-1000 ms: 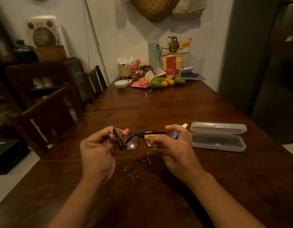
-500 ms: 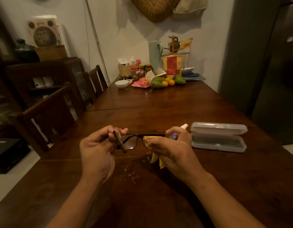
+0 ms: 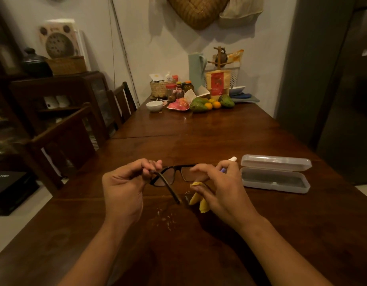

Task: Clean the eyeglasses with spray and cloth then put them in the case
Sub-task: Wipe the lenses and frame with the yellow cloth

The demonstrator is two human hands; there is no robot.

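Black-framed eyeglasses (image 3: 172, 176) hang just above the dark wooden table (image 3: 199, 129). My left hand (image 3: 125, 188) pinches their left hinge, and one temple arm points down toward me. My right hand (image 3: 217, 188) holds a yellow cloth (image 3: 199, 200) at the right lens, the cloth's ends dangling below the fingers. A small spray bottle (image 3: 230, 162) with a white tip shows behind my right hand; most of it is hidden. A clear plastic glasses case (image 3: 275, 174) lies open to the right of that hand.
Pale specks (image 3: 166, 218) mark the table below the glasses. At the far end stand fruit (image 3: 207, 103), jars, a white bowl (image 3: 154, 105) and a basket. Wooden chairs (image 3: 65, 141) line the left side. A dark cabinet (image 3: 347, 89) rises on the right.
The temple arm has swung down toward me. The yellow cloth has slipped lower and now dangles below my right fingers. The lenses face me more openly.
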